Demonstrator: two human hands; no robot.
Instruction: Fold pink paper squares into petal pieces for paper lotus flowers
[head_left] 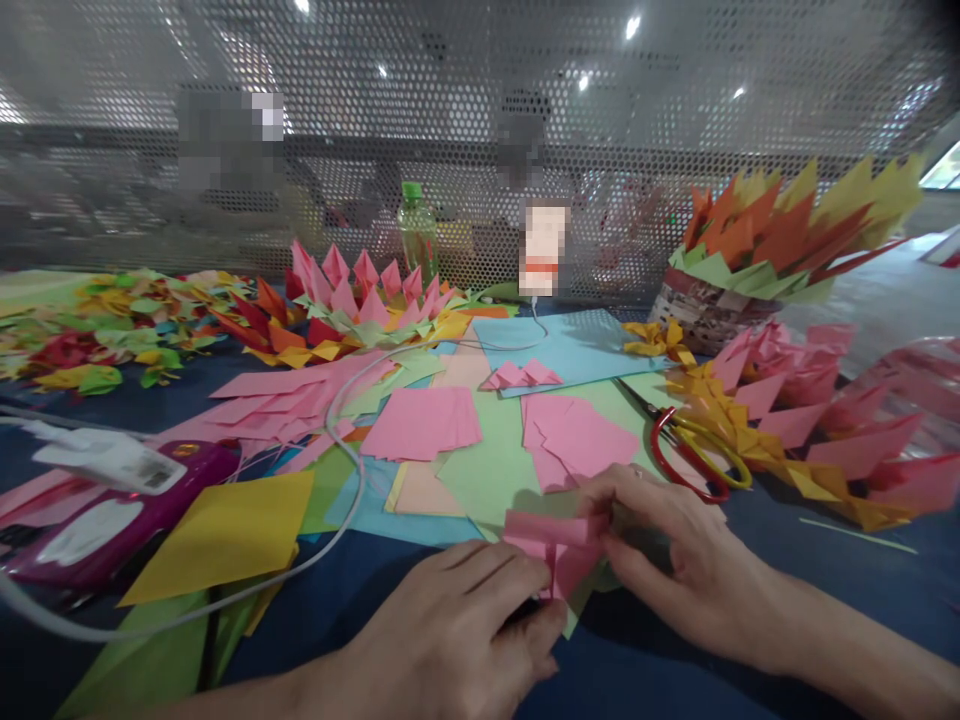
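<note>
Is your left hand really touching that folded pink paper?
Touching. The head view shows it: the left hand's fingers lie over the lower left of the folded pink paper, with no gap showing.

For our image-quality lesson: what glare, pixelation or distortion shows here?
Head view: bright light spots dot the perforated panel; head view: mosaic squares obscure the object on the white cable; head view: orange-and-yellow paper points seem stretched rightward.
</note>
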